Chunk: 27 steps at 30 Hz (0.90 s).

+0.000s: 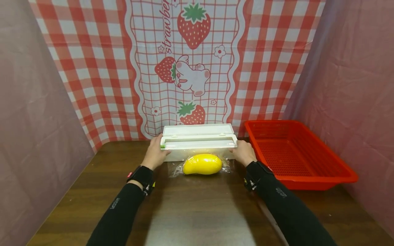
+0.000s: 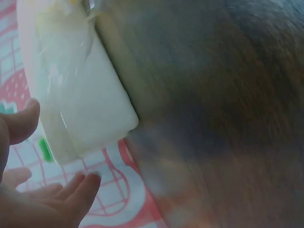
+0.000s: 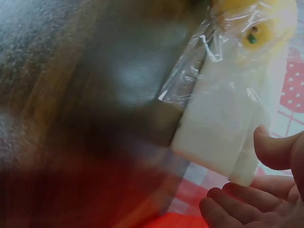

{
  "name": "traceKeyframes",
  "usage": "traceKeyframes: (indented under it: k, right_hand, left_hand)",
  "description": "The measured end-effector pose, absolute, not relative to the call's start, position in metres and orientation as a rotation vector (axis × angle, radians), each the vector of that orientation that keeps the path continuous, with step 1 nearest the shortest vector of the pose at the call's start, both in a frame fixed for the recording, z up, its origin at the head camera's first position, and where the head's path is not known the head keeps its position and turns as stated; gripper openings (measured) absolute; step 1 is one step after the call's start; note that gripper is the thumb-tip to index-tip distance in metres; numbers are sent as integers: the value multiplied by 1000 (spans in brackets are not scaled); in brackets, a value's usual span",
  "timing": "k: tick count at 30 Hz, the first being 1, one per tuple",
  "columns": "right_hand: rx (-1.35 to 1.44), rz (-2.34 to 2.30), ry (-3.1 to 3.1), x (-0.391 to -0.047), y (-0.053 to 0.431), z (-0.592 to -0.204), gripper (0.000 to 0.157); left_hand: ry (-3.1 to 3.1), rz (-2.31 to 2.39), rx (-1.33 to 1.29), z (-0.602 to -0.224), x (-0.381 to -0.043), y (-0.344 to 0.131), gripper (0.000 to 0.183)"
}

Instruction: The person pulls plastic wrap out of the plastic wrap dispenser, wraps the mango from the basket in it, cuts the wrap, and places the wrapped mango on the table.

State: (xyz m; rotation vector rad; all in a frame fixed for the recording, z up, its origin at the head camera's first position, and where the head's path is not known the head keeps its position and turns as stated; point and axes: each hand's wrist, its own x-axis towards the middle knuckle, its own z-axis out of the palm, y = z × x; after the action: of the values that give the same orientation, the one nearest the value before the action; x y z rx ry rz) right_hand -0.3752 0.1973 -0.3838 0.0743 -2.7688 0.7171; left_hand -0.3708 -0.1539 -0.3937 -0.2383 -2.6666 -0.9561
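A long white cling film dispenser (image 1: 199,141) stands at the back of the table, its lid raised and a green piece at its left end. Just before it lies a yellow mango (image 1: 202,164) wrapped in clear plastic film (image 3: 213,47), loose at both ends. My left hand (image 1: 155,153) is at the dispenser's left end; its thumb and fingers (image 2: 85,190) are spread around the corner with a gap showing. At the other end is my right hand (image 1: 244,153), fingers extended beside the corner and thumb (image 3: 273,149) close to the edge. Whether it touches is unclear.
A red plastic basket (image 1: 311,179) stands to the right, near my right forearm. Behind the dispenser hangs a red-and-white checked cloth (image 1: 107,68) with strawberries. Pink fabric walls (image 1: 37,136) flank the brown wooden table (image 1: 197,205).
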Motion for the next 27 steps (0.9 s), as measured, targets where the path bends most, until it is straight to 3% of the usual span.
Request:
traceKeyframes:
  k: [8,17,27]
  right_hand:
    - [18,671,-2732,-377,201,-389,23]
    - [49,601,-2735,-378,203,-396,28]
    - [71,586,-2730,-380,204,-398,29]
  left_hand:
    - [-2801,-1029,-213,-396,-374,-167,82]
    - [-2788,-990,-218,-407,-379,-167,66]
    - [-2830,-962,-232,-401,-381,-170,65]
